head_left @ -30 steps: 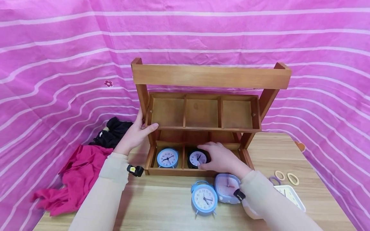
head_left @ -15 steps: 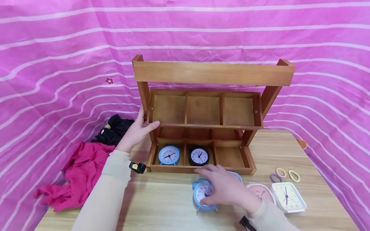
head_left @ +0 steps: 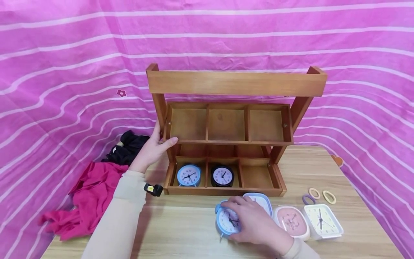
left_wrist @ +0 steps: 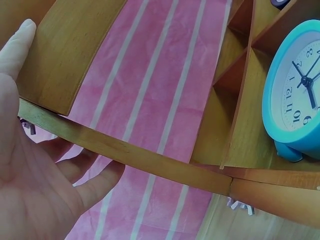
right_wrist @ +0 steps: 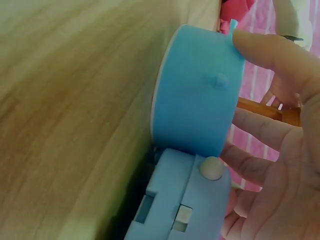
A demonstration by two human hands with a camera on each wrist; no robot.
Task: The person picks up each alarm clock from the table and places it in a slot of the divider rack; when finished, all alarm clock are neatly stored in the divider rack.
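My left hand (head_left: 152,149) grips the left side of a brown wooden two-tier shelf (head_left: 237,83), thumb on the front of the upper tray and fingers behind. In front of the shelf, my right hand (head_left: 257,225) holds a round blue alarm clock (head_left: 228,220) lying face up on the table, thumb at its lower edge and fingers at its top. In the right wrist view, the thumb meets the clock's rim beside a small foot. The lower tray holds another round blue alarm clock (head_left: 189,175) on the left and a black one (head_left: 222,176) in the middle compartment.
A pale blue square clock (head_left: 264,203), a pink-faced clock (head_left: 292,222) and a white square clock (head_left: 323,220) lie to the right. Several hair ties (head_left: 314,193) are behind them. Pink cloth (head_left: 97,198) and black cloth (head_left: 127,147) lie at the left.
My right hand has left the black clock in the middle compartment and come forward and down onto the blue alarm clock on the table. My left hand stays on the shelf.
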